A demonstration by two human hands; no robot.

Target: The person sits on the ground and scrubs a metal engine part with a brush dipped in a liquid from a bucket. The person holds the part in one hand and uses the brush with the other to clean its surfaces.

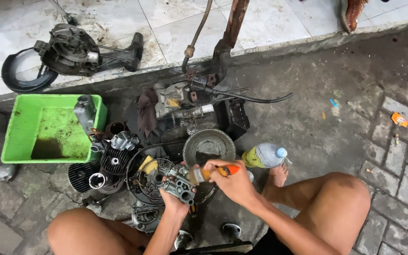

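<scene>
1. Head view, the hands: the left hand [174, 200] is closed around a small grey metal engine part [179, 187], holding it up between the knees; the right hand [232, 182] is closed on an orange-handled brush [208, 173], whose bristle end touches the top of the part.
2. Head view, directly beneath: a round dark engine cover [148, 179] lies under the held part, with a shallow metal bowl [208, 146] just behind it; a plastic bottle [263, 156] lies on its side just beside the right hand, near a bare foot [276, 175].
3. Head view, to the left: a finned cylinder [114, 163] and a carburettor [123, 140] crowd beside the cover; a green plastic tub [22, 137] stands further left, a grey metal piece leaning at its corner.
4. Head view, behind: a stripped engine block [182, 106] with a black hose sits against the tiled step [270, 23]; a crankcase assembly [72, 49] rests on the tiles.
</scene>
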